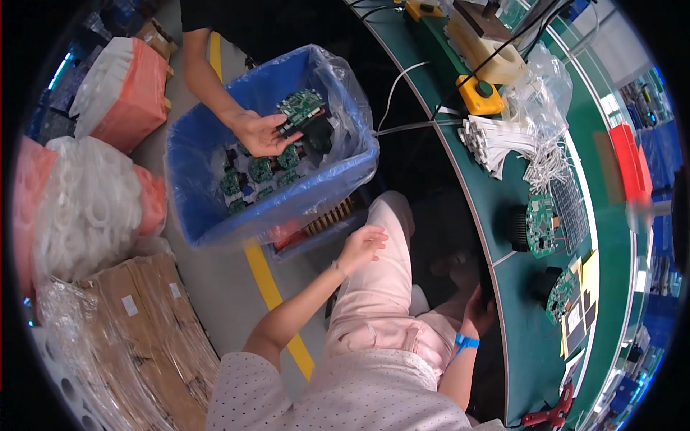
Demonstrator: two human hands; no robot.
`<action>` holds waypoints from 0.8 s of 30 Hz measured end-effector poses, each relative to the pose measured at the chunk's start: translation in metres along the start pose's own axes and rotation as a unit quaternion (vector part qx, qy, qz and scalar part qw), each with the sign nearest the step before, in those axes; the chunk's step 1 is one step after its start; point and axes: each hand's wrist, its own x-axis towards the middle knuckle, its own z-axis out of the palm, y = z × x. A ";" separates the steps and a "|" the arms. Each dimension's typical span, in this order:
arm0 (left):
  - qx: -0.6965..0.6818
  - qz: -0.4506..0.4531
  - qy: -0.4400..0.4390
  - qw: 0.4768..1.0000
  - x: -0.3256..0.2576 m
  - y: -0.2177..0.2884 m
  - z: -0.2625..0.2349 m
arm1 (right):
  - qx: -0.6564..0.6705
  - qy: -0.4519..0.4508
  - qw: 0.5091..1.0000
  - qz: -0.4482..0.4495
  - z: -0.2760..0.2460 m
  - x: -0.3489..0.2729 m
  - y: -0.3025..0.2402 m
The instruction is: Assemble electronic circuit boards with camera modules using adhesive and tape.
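Note:
My left hand (363, 248) rests over my thigh in the pale trousers, fingers loosely bent and apart, with nothing in it. A blue band circles the wrist of my right hand (478, 314), which is low beside the green workbench (514, 302); shadow hides its fingers. Ahead of me, another person's hand (260, 134) holds a green circuit board (300, 106) with a dark part under it, above a blue bin (198, 205). Inside the plastic-lined bin lie several similar green boards (261, 169).
On the bench are two circuit boards with black round parts (540, 226), a bundle of white cables (496, 144), a yellow switch box (480, 95) and a red glue gun (550, 414). Wrapped cardboard (144, 309) and bagged white parts (93, 205) stand at the left.

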 end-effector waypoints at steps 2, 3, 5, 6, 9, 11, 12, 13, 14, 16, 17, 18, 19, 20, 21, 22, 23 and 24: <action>0.198 0.243 0.116 0.943 -0.031 0.035 -0.004 | 0.019 0.013 1.000 0.010 0.041 0.017 0.034; 0.326 0.437 0.205 0.813 -0.038 0.070 -0.004 | 0.034 0.025 0.999 0.020 0.058 0.027 0.043; 0.440 0.542 0.275 0.661 -0.043 0.131 -0.023 | 0.051 -0.003 0.998 0.048 0.056 0.053 0.062; 0.464 0.528 0.287 0.651 -0.038 0.160 -0.027 | 0.067 0.000 0.995 0.076 0.058 0.067 0.074; 0.658 0.403 0.257 0.582 -0.005 0.227 -0.045 | 0.057 -0.060 0.992 0.090 0.073 0.093 0.113; 0.744 0.264 0.118 0.603 0.020 0.256 -0.053 | 0.089 -0.100 0.985 0.106 0.074 0.117 0.131; 0.774 0.189 0.041 0.603 0.024 0.271 -0.051 | 0.099 -0.076 0.983 0.133 0.073 0.130 0.140; 0.799 0.166 -0.029 0.577 0.026 0.280 -0.057 | 0.109 -0.052 0.980 0.159 0.074 0.142 0.149; 0.783 0.161 -0.066 0.597 0.030 0.281 -0.060 | 0.129 -0.079 0.975 0.165 0.079 0.151 0.161; 0.772 0.170 -0.107 0.603 0.030 0.280 -0.060 | 0.127 -0.121 0.971 0.162 0.078 0.176 0.186; 0.787 0.182 -0.108 0.580 0.030 0.285 -0.048 | 0.119 -0.134 0.971 0.155 0.069 0.195 0.194; 0.751 0.209 -0.109 0.617 0.032 0.277 -0.057 | 0.125 -0.093 0.976 0.150 0.083 0.197 0.209; 0.751 0.205 -0.109 0.619 0.029 0.274 -0.064 | 0.131 -0.053 0.978 0.151 0.099 0.196 0.223; 0.736 0.253 -0.103 0.619 0.029 0.271 -0.067 | 0.129 -0.053 0.979 0.147 0.102 0.200 0.230; 0.723 0.296 -0.090 0.618 0.023 0.270 -0.071 | 0.135 -0.061 0.974 0.173 0.106 0.202 0.242; 0.712 0.305 -0.083 0.627 0.017 0.270 -0.064 | 0.138 -0.070 0.969 0.192 0.105 0.208 0.244; 0.711 0.306 -0.083 0.628 0.013 0.273 -0.058 | 0.136 -0.070 0.970 0.191 0.094 0.220 0.251; 0.705 0.329 -0.082 0.623 0.012 0.277 -0.044 | 0.001 -0.059 0.971 0.230 0.067 0.240 0.253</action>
